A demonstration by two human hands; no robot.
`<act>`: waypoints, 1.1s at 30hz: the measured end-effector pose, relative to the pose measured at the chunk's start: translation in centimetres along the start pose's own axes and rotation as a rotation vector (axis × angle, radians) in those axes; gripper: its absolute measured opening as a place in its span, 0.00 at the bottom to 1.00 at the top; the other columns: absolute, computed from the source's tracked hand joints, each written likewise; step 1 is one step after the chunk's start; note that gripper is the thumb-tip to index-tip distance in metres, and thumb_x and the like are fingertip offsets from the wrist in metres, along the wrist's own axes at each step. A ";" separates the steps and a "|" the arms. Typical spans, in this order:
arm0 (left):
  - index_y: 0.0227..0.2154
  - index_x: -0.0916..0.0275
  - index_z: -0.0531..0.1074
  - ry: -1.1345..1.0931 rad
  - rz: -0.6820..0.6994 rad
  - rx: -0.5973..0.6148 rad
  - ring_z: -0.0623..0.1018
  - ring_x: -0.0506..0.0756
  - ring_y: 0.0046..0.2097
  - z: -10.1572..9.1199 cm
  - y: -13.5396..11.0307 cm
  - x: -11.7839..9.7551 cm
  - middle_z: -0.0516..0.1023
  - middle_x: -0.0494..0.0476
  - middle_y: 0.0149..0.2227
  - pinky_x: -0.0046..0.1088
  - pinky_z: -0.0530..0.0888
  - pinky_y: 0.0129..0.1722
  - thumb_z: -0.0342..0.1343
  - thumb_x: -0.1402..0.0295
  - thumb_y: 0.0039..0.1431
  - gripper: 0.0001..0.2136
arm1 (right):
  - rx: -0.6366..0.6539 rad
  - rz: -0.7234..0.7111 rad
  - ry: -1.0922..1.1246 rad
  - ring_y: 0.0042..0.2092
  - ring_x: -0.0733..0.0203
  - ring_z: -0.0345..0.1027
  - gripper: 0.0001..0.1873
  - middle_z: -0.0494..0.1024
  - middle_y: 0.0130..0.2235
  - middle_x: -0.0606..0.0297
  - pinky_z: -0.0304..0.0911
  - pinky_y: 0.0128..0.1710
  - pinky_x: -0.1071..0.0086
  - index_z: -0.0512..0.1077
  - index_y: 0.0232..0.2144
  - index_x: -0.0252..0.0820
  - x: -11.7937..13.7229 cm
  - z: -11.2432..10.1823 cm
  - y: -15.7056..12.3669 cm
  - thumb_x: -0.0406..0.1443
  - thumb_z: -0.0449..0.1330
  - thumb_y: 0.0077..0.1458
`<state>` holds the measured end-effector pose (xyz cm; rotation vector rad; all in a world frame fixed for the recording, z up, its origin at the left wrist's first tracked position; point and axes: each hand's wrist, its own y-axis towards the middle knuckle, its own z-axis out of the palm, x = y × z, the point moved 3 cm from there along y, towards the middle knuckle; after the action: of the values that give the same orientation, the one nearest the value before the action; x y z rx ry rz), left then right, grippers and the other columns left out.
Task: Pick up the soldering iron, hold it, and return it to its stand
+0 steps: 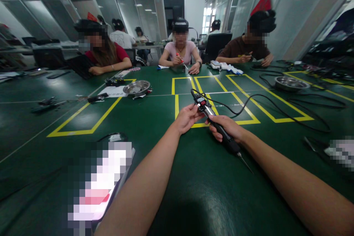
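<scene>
A black electric screwdriver [223, 135] lies slantwise over the green table, its thin bit pointing back toward me and down to the right. My right hand [225, 127] is closed around its middle. At the far end, where the cable [239, 112] enters, my left hand [188, 118] has its fingers and thumb closed on the tool. Some silver and red detail shows at that end, too small to make out. Part of the left fingers is hidden behind the tool.
Yellow tape rectangles [91, 131] mark the green table [199, 191]. Metal bowls [136, 87] [291, 83] stand left and right. A bright-screened device [105, 180] lies beside my left forearm. Dark parts [48, 104] lie at left, white gloves [226, 67] at the back. Several people sit opposite, one holding a red-handled tool [179, 57].
</scene>
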<state>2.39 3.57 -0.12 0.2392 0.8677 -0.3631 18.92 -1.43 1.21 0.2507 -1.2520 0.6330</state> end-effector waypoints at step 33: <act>0.30 0.67 0.68 0.175 0.100 -0.250 0.80 0.53 0.32 0.1 0.8 0.6 0.79 0.60 0.31 0.39 0.77 0.42 0.63 0.64 0.55 0.12 | -0.137 -0.041 -0.098 0.18 0.68 0.62 0.18 0.70 0.23 0.69 0.63 0.14 0.72 0.67 0.36 0.39 -0.5 0.2 0.3 0.48 0.61 0.56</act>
<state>3.08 4.12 -0.47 0.0822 1.0591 -0.1389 18.54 -1.46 0.76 0.1949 -1.3749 0.5019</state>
